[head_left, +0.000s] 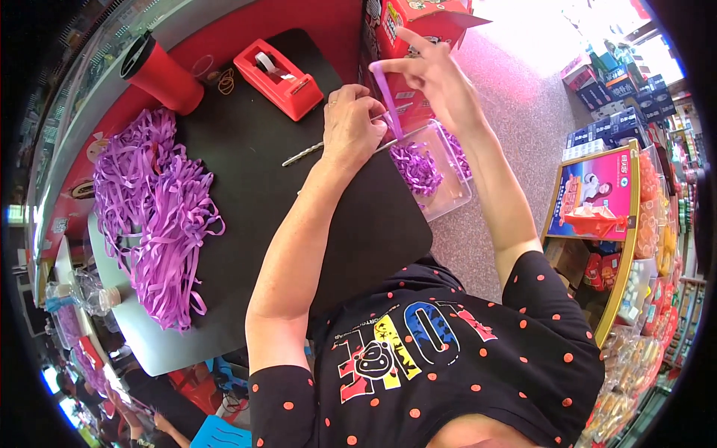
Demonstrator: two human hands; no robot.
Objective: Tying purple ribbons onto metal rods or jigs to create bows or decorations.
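My left hand (pixel 351 123) is closed over the far right part of the black table, gripping a thin, pale twisted rod (pixel 302 154). A second thin rod (pixel 387 145) shows beside it, partly hidden under my wrist. From my left fingers a strip of purple ribbon (pixel 387 97) runs up, straight, to the fingertips of my right hand (pixel 441 78). Those fingertips seem to pinch its end while the other fingers stretch out. Below the hands, a clear plastic box (pixel 452 205) at the table's right edge holds curled purple ribbon pieces (pixel 416 168).
A large heap of purple ribbon (pixel 160 224) covers the table's left side. Behind it stand a red tumbler (pixel 168 78), rubber bands (pixel 225 82) and a red tape dispenser (pixel 280 78). A red carton (pixel 426 26) stands beyond my hands. Stocked shelves and a display stand (pixel 594 198) are at right.
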